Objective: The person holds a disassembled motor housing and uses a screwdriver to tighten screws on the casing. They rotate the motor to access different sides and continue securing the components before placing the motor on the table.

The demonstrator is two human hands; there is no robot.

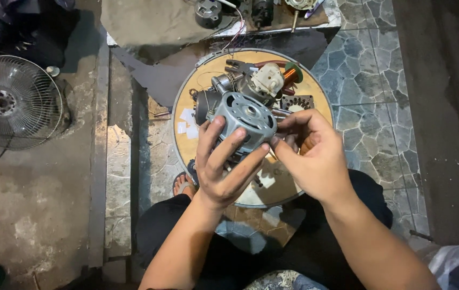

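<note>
one grey fan motor housing (244, 119) sat in the person's two hands, held above a round wooden worktop (208, 72). the left hand (224, 164) had its grip closed around the housing from below and the side, fingers spread across its vented face. the right hand (312, 150) had a narrow grip, fingertips pinched at the housing's right edge; what they pinched was too small to tell. on the worktop behind lay one motor core with copper winding (272, 78), one flat metal plate with holes (297, 101) and two or three white paper scraps (188, 122). one round fan guard (12, 102) rested on the concrete floor (30, 204) to the left. irregular stone tiles (363, 80) covered the ground to the right. the light was dim.
</note>
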